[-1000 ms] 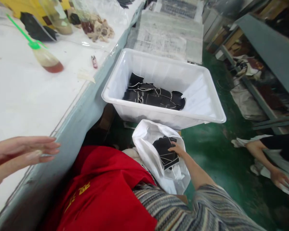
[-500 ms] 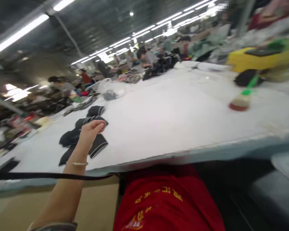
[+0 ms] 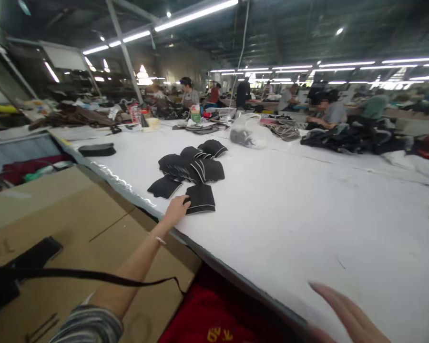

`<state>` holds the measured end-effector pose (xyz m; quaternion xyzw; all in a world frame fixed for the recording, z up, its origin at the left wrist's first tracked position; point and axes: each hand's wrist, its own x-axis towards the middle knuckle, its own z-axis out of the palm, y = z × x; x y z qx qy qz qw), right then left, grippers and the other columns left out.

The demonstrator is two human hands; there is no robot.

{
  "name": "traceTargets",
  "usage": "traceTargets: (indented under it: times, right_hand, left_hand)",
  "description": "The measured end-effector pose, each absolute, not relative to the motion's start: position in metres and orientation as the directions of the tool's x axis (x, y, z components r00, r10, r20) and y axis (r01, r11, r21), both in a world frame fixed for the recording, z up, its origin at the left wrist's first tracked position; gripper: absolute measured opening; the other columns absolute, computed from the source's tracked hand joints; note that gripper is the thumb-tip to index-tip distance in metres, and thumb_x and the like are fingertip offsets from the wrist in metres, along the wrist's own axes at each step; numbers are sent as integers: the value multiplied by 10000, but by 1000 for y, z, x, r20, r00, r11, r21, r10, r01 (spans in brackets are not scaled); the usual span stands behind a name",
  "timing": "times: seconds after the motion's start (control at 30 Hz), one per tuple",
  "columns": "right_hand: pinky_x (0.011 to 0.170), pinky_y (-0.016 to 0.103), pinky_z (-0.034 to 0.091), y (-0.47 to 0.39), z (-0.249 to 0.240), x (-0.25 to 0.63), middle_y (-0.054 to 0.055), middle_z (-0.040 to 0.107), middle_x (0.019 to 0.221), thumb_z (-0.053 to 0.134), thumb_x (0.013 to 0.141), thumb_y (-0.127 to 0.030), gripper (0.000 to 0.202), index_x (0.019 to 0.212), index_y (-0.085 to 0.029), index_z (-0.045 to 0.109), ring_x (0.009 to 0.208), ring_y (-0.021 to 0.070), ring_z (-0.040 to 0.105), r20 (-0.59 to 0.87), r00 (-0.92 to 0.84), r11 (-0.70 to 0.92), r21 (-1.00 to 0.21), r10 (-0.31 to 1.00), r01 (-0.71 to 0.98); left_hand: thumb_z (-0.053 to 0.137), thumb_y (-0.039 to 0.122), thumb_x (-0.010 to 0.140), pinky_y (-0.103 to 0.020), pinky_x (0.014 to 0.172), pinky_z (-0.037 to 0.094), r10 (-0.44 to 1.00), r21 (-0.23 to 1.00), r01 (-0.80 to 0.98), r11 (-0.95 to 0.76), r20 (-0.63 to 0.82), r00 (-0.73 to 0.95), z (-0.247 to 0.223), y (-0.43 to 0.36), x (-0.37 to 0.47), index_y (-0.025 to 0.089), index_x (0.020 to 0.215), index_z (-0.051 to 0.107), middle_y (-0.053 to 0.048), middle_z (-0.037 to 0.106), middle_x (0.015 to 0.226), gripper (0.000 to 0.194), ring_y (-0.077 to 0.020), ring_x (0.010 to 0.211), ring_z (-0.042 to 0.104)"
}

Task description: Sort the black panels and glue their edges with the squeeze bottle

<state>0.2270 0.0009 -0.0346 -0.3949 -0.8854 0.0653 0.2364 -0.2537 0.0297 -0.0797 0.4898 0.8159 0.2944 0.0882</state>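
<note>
Several black fabric pieces with pale edges (image 3: 180, 166) lie in an overlapping cluster on the white table (image 3: 271, 205). At the near side of the cluster, my left hand (image 3: 177, 209) is closed on the left edge of a small stack of black pieces (image 3: 200, 196). A single black piece (image 3: 163, 187) lies just beyond that hand. My right hand (image 3: 346, 314) is at the bottom right over the table, its fingers stretched out, holding nothing.
A cardboard box (image 3: 103, 243) stands below the table's left edge, with a black strap (image 3: 93, 275) across it. Farther back are a clear plastic bag (image 3: 248, 131), dark cloth heaps (image 3: 364, 138) and seated people.
The view has swung left. My left hand, earlier raised over the black pieces, is now down at the stack with its fingers on it. My right hand has come into view.
</note>
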Motion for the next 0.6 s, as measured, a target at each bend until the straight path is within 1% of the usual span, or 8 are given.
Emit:
traceTargets:
  times: [0.07,0.1,0.17,0.23,0.3,0.4,0.5,0.6]
  right_hand:
    - [969,441,509,39,-24,158,75,464,1413,565,903,-374,605,1457,-363,322,1227,271,512,305,-776,833,-197,553,517]
    - [1050,457,444,57,-21,119,83,388,1478,585,887,-307,680,1489,-322,271,1317,277,425,255,-855,892,-138,453,431]
    - [1135,508,308,89,-20,40,133,278,1539,693,811,-256,801,1498,-244,281,1405,325,276,191,-933,950,4,306,312]
    - [1134,568,246,114,-26,-26,152,211,1562,729,793,-277,850,1507,-235,271,1424,374,198,119,-971,972,88,206,217]
    - [1090,616,266,132,-36,-74,161,220,1558,668,852,-357,769,1507,-255,278,1403,411,226,68,-987,981,118,147,155]
    - [992,561,400,146,-48,-111,222,314,1497,551,913,-388,669,1503,-208,291,1315,419,373,36,-994,985,137,100,104]
    - [816,433,504,144,-45,-120,271,461,1350,495,910,-272,629,1490,-133,297,1115,371,550,9,-994,980,170,105,105]
    - [706,340,484,138,-28,-113,185,600,1157,342,932,-137,516,1447,-172,351,925,284,626,44,-987,983,92,154,157]
  left_hand:
    - [488,225,850,-359,1014,432,831,599,720,350,156,-534,-83,23,-258,179,1130,653,-91,669,1159,329,-243,1104,588]
    - [480,223,856,-341,987,454,817,614,706,354,165,-553,-83,19,-262,191,1128,651,-76,673,1148,322,-229,1067,605]
    - [466,245,874,-304,940,481,771,634,677,372,195,-606,-81,7,-275,199,1138,638,-63,664,1159,318,-203,1024,621]
    - [451,273,889,-292,933,480,702,638,648,417,228,-675,-75,-4,-295,186,1174,611,-78,635,1206,338,-199,1043,614]
    - [478,307,881,-333,991,440,624,625,612,485,243,-743,-68,-11,-322,149,1226,570,-126,593,1269,391,-243,1149,565]
    - [600,395,805,-440,1059,348,535,605,534,590,203,-820,-58,-10,-364,89,1261,521,-216,554,1306,555,-361,1268,462]
    - [716,440,676,-444,996,384,510,622,455,637,103,-854,-53,6,-394,98,1182,555,-228,608,1226,631,-406,1215,502]
    - [776,405,568,-405,917,432,512,679,389,623,22,-858,-52,25,-404,131,1086,596,-191,651,1165,613,-397,1173,537]
